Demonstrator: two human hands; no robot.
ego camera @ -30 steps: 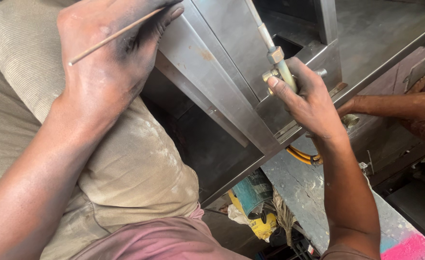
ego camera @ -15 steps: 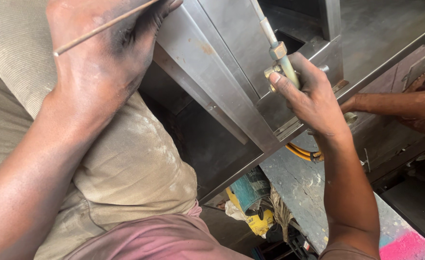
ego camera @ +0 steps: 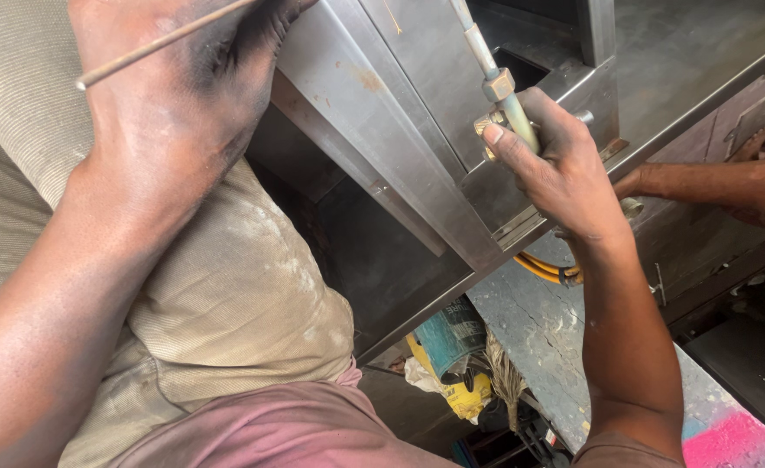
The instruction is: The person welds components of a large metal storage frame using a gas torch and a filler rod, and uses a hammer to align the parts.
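Nearest the camera lay the person's lap, in maroon cloth (ego camera: 252, 429) and khaki cloth (ego camera: 226, 303). Above it the left hand (ego camera: 175, 113) was closed, its grip pinching a thin rod (ego camera: 162, 42) that slanted up to the right, the fingertips pressed against the steel frame (ego camera: 382, 130). Farther right, the right hand (ego camera: 556, 165) was wrapped tight around the torch (ego camera: 508, 100), a slim metal tube with a brass nut, held against the frame's face near its lower edge. A yellow hose (ego camera: 543, 267) curled out just below that wrist. Beneath the frame, on the floor, sat a teal can (ego camera: 452, 334) beside yellow rags (ego camera: 452, 394). At the far right another person's hand (ego camera: 764, 186) rested on the frame's edge, well apart from the torch.
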